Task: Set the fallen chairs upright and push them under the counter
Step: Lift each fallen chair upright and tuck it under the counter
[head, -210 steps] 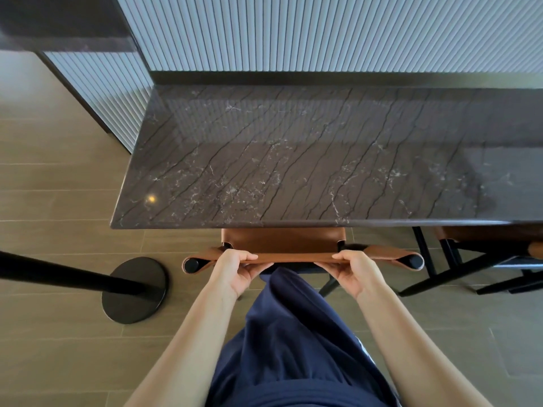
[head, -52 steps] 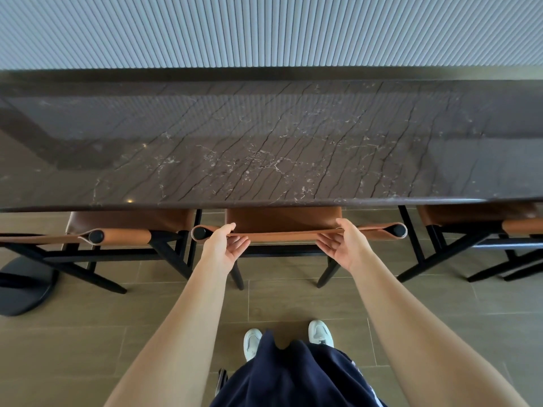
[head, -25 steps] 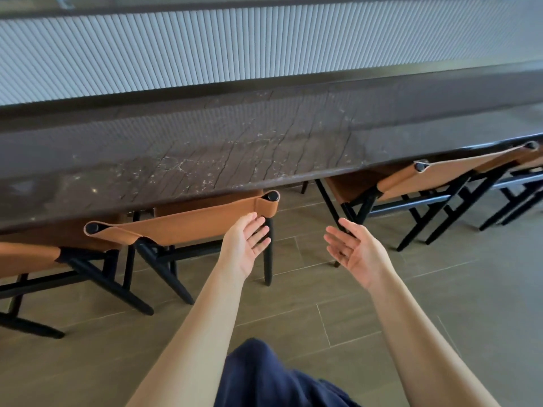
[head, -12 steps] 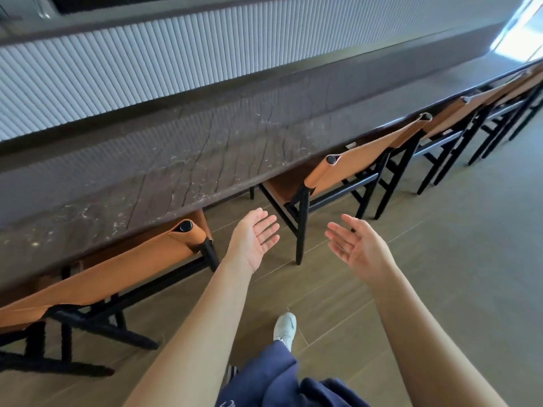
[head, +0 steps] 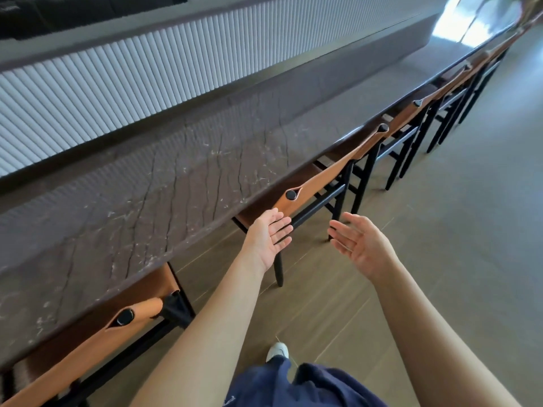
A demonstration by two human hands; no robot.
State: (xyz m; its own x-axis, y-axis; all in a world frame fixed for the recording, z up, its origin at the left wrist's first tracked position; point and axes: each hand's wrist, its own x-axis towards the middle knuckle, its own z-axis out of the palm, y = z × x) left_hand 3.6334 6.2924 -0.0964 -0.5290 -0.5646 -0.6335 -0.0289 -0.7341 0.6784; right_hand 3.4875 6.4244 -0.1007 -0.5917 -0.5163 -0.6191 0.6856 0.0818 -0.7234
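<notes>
A long dark marble counter (head: 182, 183) runs from lower left to upper right. Upright chairs with tan leather backs and black frames stand tucked under its edge: one at the lower left (head: 97, 342), one just ahead (head: 329, 174), and several more (head: 423, 110) in a row toward the far right. My left hand (head: 269, 237) hovers open, palm up, just below the near end of the middle chair's backrest, holding nothing. To its right, over the floor, is my right hand (head: 360, 245), open too, its fingers spread and empty. No fallen chair is in view.
A white ribbed wall panel (head: 147, 71) rises behind the counter. The wood-look floor (head: 455, 230) stretches open to the right of the chair row. My navy shorts and a white shoe (head: 277, 349) show at the bottom.
My hands have let go of the chair I pushed in. The view has swung right along the counter, and both open hands now hover by the following chair.
</notes>
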